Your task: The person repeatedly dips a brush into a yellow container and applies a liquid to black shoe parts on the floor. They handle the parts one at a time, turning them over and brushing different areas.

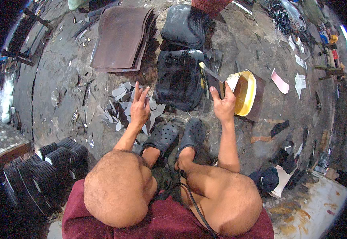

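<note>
From where I stand, the seated person's left hand (140,113) is over the loose pile of grey, rounded flat cutouts (119,93), index and middle fingers stretched out and a little parted, with nothing I can see caught in them. The right hand (223,106) is up against the near-left side of a cut-open yellow tub (252,89) of amber, glue-like stuff, thumb raised and set apart from the fingers; something narrow and brown shows in that gap, but I cannot tell whether it is gripped. Just beyond that thumb, a dark flat strip with a pale tip (211,72) slants away toward a glossy black pad (180,77), which sits between the two hands and beyond the dark clogs (163,137). The tub rests on a brown sheet (261,93), and a thick stack of brown sheets (119,38) lies beyond the left hand. As to progress, I'd judge the cutting of the grey pieces is done, while they lie jumbled, and no joined pair can be made out among them, so most of the handling seems left. The neat rows of black sole-shaped pieces (48,175) at the person's lower left look like a sorted batch, though whether they are finished I cannot say.
</note>
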The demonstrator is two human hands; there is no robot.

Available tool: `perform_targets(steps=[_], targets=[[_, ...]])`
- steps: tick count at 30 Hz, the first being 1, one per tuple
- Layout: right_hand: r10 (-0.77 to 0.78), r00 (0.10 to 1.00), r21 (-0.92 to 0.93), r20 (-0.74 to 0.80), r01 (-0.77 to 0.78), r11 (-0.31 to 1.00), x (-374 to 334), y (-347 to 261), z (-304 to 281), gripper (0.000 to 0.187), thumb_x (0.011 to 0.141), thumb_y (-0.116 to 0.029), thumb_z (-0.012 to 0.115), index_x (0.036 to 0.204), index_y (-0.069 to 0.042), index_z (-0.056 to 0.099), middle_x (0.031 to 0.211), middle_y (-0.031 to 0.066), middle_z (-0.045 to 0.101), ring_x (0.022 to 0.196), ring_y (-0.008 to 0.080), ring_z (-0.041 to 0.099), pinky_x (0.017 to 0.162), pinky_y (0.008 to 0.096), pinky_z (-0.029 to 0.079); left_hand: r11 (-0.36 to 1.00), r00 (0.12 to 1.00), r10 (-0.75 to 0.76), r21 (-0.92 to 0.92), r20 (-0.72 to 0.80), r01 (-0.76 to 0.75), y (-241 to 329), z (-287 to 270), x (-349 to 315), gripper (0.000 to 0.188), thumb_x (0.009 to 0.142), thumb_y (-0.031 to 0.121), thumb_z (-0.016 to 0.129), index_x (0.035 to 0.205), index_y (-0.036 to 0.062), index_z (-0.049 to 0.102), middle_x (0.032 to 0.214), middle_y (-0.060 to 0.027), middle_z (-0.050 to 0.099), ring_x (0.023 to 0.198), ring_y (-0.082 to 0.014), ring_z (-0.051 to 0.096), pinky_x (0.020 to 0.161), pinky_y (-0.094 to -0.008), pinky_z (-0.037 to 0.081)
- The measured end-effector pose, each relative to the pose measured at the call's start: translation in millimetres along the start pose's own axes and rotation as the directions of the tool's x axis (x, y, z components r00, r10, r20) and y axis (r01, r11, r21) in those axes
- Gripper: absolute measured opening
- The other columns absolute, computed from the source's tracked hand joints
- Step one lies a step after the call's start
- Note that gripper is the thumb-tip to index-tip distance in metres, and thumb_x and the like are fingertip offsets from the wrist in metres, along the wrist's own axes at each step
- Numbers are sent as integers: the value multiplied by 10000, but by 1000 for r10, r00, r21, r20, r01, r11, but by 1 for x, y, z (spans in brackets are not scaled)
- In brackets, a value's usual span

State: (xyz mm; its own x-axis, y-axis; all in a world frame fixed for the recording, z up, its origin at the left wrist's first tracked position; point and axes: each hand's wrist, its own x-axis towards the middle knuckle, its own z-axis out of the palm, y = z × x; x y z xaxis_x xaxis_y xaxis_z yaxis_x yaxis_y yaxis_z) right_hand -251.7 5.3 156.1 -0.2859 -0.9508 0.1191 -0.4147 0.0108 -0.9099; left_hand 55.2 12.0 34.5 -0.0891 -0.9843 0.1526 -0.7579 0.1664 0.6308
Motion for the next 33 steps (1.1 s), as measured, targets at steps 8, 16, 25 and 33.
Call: perform_targets(steps=[8, 16, 25, 33], targets=[[-11, 999, 62, -50, 14, 998, 10, 1, -11, 359, 941, -209, 715, 1180, 47, 635, 998, 134, 730, 907, 194, 669, 837, 349, 516, 965, 978, -209, -155, 21, 210, 10, 40, 65, 449, 802, 269, 772, 1204, 75, 720, 1110, -157, 679, 1074, -366, 602, 928, -448, 486], [-47, 982, 43, -182, 56, 998, 6, 12, -25, 379, 933, -217, 727, 1145, 80, 622, 982, 151, 703, 903, 227, 645, 842, 358, 503, 770, 726, -513, -128, 459, 625, 36, 60, 139, 618, 751, 363, 799, 1220, -25, 690, 1231, -200, 694, 1131, -293, 673, 988, -373, 512], [54, 989, 173, -136, -30, 984, 1, 3, -22, 450, 938, -58, 691, 1345, 52, 535, 1230, 64, 619, 1108, 154, 572, 987, 286, 432, 616, 608, -683, -128, 404, 777, 0, 68, 165, 853, 657, 246, 884, 1404, 9, 547, 1363, -168, 624, 1206, -289, 635, 1038, -370, 497], [26, 974, 187, -226, 17, 982, -3, 18, -30, 373, 936, -56, 688, 1281, 34, 579, 1185, 48, 638, 1079, 146, 582, 972, 283, 443, 786, 755, -611, 65, 239, 615, 26, 71, 158, 630, 667, 226, 842, 1235, 116, 593, 1236, -126, 659, 1149, -321, 642, 998, -440, 501]])
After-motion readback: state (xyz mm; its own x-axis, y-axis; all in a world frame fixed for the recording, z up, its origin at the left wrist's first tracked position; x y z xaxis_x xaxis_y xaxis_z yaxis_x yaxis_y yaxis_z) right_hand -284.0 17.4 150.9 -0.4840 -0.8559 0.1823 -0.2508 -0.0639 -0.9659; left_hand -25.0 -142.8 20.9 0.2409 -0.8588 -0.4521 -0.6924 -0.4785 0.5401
